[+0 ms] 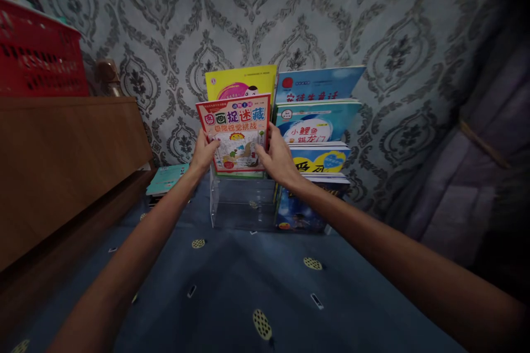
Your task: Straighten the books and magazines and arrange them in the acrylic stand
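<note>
Between my hands is a red-bordered picture book, upright at the left column of a clear plastic book rack. My left hand grips its left edge, thumb on the cover. On its right edge, my right hand is closed the same way, fingers behind. A yellow book stands behind it. The rack's right column holds a blue book, a teal book, a yellow-and-blue book and a dark blue book, one below another.
A small pile of teal-covered books lies left of the rack. Further left stands a brown wooden cabinet with a red plastic basket on top. Blue patterned cloth covers the surface in front. A curtain hangs at right.
</note>
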A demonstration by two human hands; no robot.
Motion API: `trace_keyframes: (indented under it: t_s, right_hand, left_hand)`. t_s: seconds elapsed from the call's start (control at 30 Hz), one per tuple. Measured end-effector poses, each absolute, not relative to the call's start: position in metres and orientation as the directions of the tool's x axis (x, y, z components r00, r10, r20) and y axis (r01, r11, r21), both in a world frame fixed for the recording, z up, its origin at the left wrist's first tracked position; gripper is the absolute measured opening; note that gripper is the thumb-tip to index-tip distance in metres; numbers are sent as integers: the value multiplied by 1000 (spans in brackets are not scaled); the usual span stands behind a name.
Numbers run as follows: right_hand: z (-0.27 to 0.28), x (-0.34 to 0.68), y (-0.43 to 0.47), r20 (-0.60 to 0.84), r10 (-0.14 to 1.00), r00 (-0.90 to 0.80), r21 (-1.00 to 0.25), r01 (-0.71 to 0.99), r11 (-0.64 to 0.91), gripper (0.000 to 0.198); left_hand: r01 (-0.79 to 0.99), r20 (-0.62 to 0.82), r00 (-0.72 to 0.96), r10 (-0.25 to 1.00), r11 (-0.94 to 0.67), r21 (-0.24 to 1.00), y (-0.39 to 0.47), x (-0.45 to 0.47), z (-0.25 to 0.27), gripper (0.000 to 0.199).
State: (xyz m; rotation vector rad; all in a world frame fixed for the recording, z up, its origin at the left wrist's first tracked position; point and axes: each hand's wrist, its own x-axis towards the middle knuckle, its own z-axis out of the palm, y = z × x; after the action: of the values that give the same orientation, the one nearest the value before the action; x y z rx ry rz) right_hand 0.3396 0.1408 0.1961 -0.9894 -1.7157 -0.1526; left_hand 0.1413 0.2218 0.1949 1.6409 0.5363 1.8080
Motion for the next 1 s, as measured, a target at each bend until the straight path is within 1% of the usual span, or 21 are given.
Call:
trace_keyframes:
  t_s: [0.1,0.2,0.3,0.43,0.53,0.63,0.7,0.87,1.0]
  right_hand:
    - [197,340,135,858,506,-88,-312,693,650,69]
    - [193,340,130,848,522,-96,-320,691,648,72]
    - [185,338,124,828,554,-87,-352,690,633,72]
    - [169,334,118,835,545,-78,-328,724,607,72]
    - [158,331,119,832,553,-47,-354,722,594,73]
    - [151,329,123,824,566,-20,-386,711,588,72]
    - [148,329,126,822,569,-12,-396,706,587,72]
    - [148,325,128,819,574,8,-410,708,575,71]
    - [161,323,125,802,596,51,-435,733,523,71]
  left_hand:
    - [-50,726,-13,688,-726,686,222,137,191,43]
    - [187,736,-30,677,-719,669,218,134,189,39]
    - [386,783,-48,621,-711,588,211,133,188,39]
    - [531,853,-28,521,-716,454,201,136,189,46]
    - [610,852,-21,523,-669,425,197,139,189,49]
    - [641,832,-23,554,-630,437,197,141,189,47]
    - [621,819,-20,573,-635,460,198,140,191,44]
    - [422,759,-29,651,-680,600,209,135,197,32]
    - [358,715,-14,699,-664,657,221,132,202,17]
